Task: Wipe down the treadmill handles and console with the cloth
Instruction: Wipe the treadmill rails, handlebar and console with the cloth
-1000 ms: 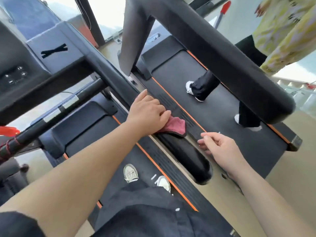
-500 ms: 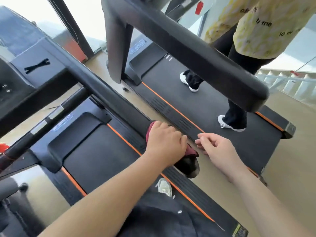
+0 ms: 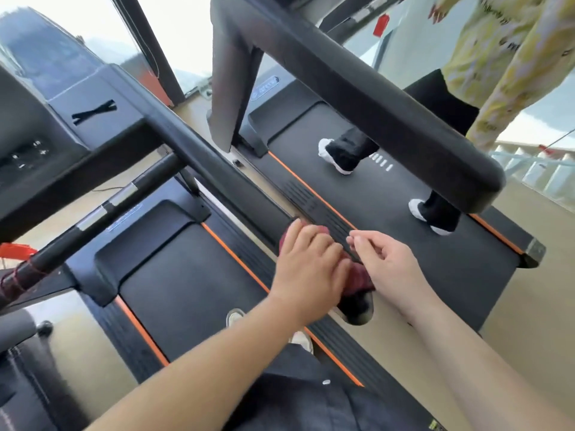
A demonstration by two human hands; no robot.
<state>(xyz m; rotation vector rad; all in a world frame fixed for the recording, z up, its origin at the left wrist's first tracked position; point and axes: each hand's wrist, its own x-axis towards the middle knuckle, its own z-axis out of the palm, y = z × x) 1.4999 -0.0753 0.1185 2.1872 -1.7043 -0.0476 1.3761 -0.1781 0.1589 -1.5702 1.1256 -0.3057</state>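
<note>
The left hand [image 3: 311, 262] lies curled over the dark red cloth [image 3: 357, 283], gripping it around the treadmill handle [image 3: 217, 169] near the handle's rounded free end. The right hand [image 3: 389, 265] hovers just beside it, fingers loosely bent, holding nothing. The console [image 3: 37, 141] sits at the handle's far end.

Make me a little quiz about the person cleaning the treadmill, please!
1. Which colour is the cloth? A) blue B) dark red C) white
2. True or false: a second person has both feet on the next treadmill.
3. Fill the gap: the left hand presses the cloth onto the treadmill's ____.
Key: 1 B. 2 True. 3 handle.
</note>
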